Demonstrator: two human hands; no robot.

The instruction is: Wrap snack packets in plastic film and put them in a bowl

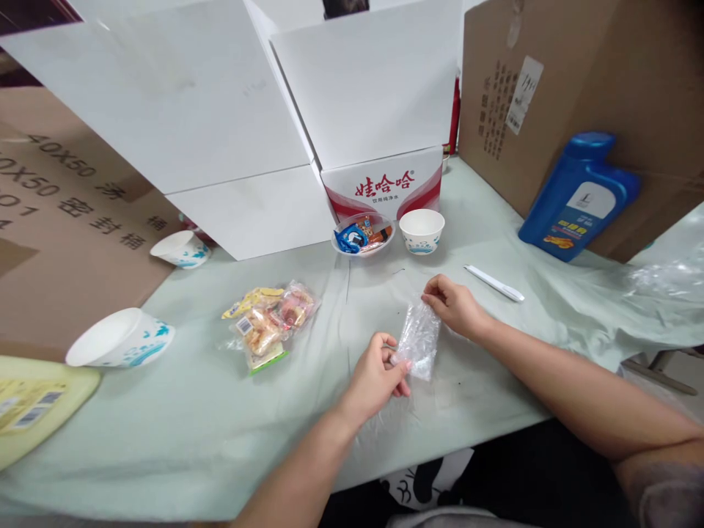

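A small clear plastic bag (419, 339) is stretched between my two hands just above the pale green table cover (220, 411). My left hand (378, 374) pinches its near lower edge with closed fingers. My right hand (452, 304) pinches its far upper corner. The bag looks empty. Sealed snack packets (269, 323) lie to the left of my hands. A clear bowl of wrapped sweets (363, 236) and an empty white paper bowl (422, 229) stand further back.
A white carton with red print (385, 187) stands open behind the bowls. A blue jug (577, 196) leans on a brown box (583, 88) at the right. A white pen-like stick (493, 283), two tipped paper bowls (118, 339) (181, 248), and a yellow packet (33, 403) lie around.
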